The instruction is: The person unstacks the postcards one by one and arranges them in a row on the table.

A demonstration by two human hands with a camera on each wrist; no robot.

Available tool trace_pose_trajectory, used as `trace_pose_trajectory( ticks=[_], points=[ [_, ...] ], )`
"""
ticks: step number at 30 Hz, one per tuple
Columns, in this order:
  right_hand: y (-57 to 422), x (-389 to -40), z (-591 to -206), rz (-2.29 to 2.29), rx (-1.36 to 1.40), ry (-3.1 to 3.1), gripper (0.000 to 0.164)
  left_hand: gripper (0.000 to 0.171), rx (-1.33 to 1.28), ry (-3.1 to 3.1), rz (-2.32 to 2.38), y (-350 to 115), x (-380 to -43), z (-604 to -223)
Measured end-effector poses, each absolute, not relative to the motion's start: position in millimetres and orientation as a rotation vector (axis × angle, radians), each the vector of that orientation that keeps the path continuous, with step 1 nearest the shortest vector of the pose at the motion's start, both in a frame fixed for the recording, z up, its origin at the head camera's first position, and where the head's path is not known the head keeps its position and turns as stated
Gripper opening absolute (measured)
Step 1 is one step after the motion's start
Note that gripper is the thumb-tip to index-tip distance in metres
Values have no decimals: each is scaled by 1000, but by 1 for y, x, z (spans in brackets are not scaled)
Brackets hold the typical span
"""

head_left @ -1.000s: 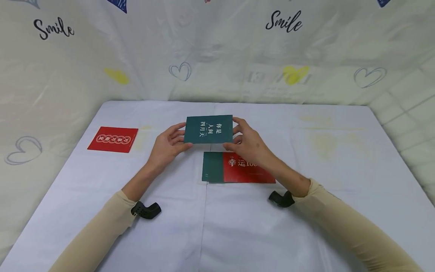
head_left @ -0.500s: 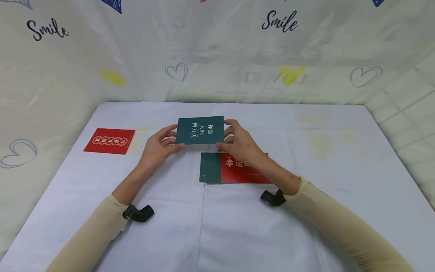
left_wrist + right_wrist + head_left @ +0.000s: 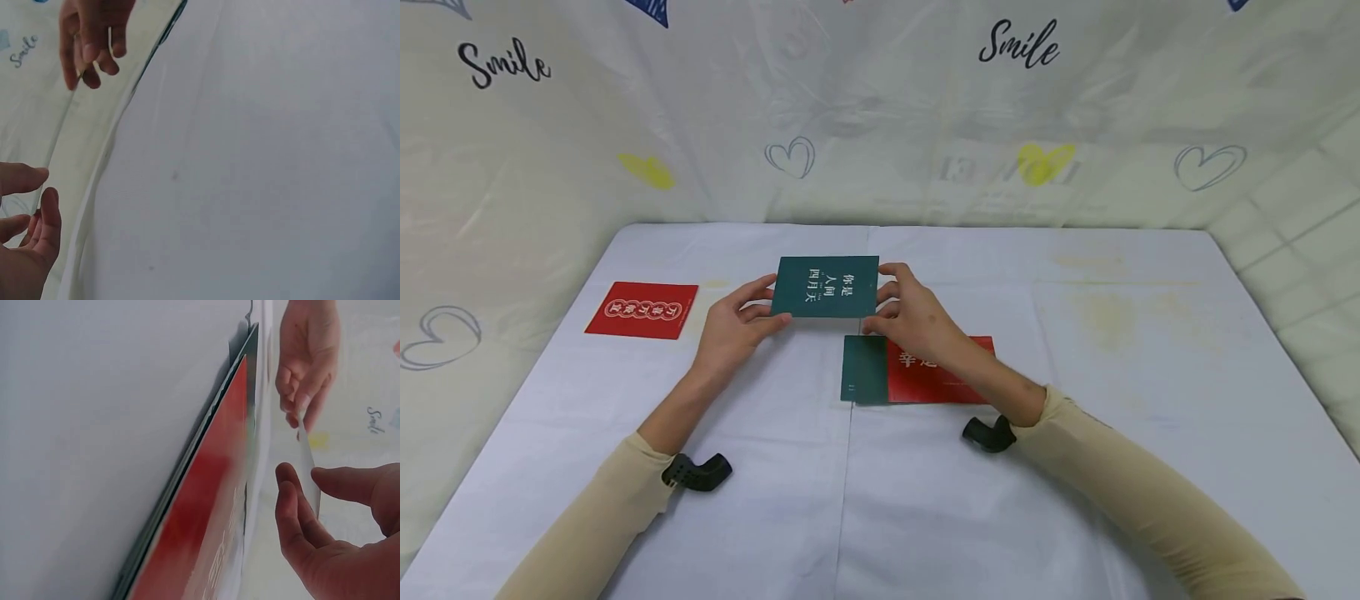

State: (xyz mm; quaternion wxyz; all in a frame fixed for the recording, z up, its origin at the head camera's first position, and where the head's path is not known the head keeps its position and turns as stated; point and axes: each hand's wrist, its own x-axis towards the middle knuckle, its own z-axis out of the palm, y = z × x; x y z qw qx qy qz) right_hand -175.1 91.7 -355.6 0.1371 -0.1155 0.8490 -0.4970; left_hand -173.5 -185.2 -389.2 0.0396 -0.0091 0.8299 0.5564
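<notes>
Currently held: a green card (image 3: pixel 825 287) with white characters near its middle, raised off the table (image 3: pixel 1075 517) and stretched between both hands, towards the far side and a little left of centre.
Left hand (image 3: pixel 730 327): gripping the card's left end, thumb at the near corner, fingers bent along the side edge.
Right hand (image 3: pixel 919 315): gripping the card's right end the same way, thumb towards the near corner; the right wrist view shows the card edge-on between thumb and fingers.
Beneath the right forearm: a large red card (image 3: pixel 917 385) with pale characters, lying on the table and partly hidden by that arm.
Under that red card: a lower green card (image 3: pixel 867 371), sticking out on the left; the right wrist view shows dark green edges below the red, but how many layers I cannot tell.
Off to the left: a small red card (image 3: pixel 642 310), flat on the table, apart from the others, with a row of white characters in round outlines.
Sleeves: beige, the left sleeve (image 3: pixel 587 525) and right sleeve (image 3: pixel 1142 483) both reaching the wrists.
Wrist devices: black, the left device (image 3: pixel 698 472) and right device (image 3: pixel 988 434) beside the cuffs.
Backdrop (image 3: pixel 880 83): pale sheeting behind the table, printed with "Smile", outlined hearts (image 3: pixel 790 158) and yellow shapes.
</notes>
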Motion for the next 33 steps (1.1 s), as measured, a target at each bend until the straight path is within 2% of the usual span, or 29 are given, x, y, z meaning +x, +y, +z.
trace_pose_trajectory(
  ticks=[11,33],
  points=[
    [83,-178,-358,-1398,-351,2484,85,69,-61,2590,1688,-195,-171,-387],
    [64,-178,-361,-1456,-354,2333,78,75,-88,2683,1506,-223,-169,-373]
  ],
)
